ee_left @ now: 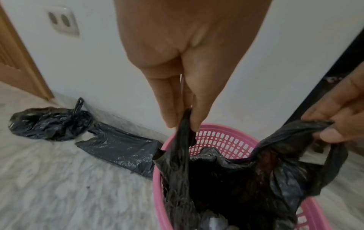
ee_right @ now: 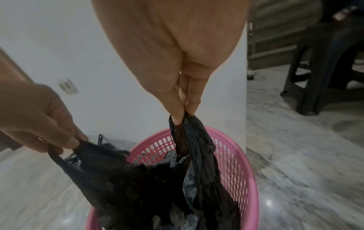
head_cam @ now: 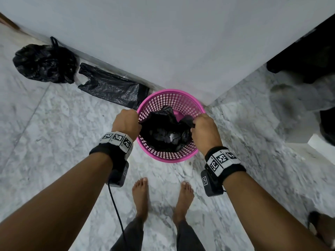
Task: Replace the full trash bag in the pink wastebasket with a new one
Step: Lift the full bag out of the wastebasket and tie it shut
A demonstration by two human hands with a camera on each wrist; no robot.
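Observation:
A pink perforated wastebasket (head_cam: 181, 98) stands on the marble floor at a wall corner. Inside it sits a black trash bag (head_cam: 163, 131) with crumpled paper showing in its mouth. My left hand (head_cam: 126, 122) pinches the bag's left handle (ee_left: 183, 124) above the rim. My right hand (head_cam: 203, 127) pinches the right handle (ee_right: 187, 124) on the other side. Both handles are pulled up and apart over the wastebasket (ee_left: 226, 141). A flat, unused black bag (head_cam: 112, 86) lies on the floor left of the basket.
A tied, filled black bag (head_cam: 45, 63) sits by the wall further left. My bare feet (head_cam: 141, 196) stand just behind the basket. A dark plastic stool (ee_right: 315, 87) stands to the right, past the wall corner. A wall socket (ee_left: 63, 21) is on the left wall.

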